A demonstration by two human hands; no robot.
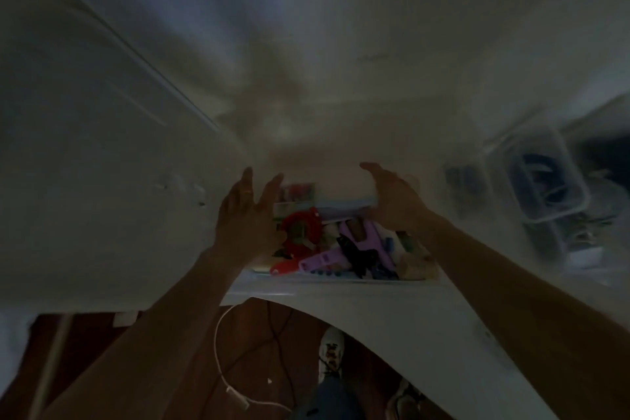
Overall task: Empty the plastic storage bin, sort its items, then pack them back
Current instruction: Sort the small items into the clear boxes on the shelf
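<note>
On the white bench (pixel 102 181) sits the bin (pixel 341 278), near its front edge, crammed with a red tool (pixel 300 232) and purple bits (pixel 354 249). Left hand (pixel 245 211) and right hand (pixel 392 198) hover over its two sides, fingers spread wide, holding nothing. Clear tubs (pixel 542 177) stand off right.

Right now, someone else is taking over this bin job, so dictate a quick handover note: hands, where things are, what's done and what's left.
Left hand: open, fingers spread, at the left side of the plastic storage bin, holding nothing.
Right hand: open, at the bin's right side, holding nothing. The picture is dim and blurred, so contact with the bin is unclear.
The bin sits on the white table, full: red tape dispenser, purple glue gun, and other small items.
Done: nothing emptied yet.
Left: empty, sort, repack.
</note>
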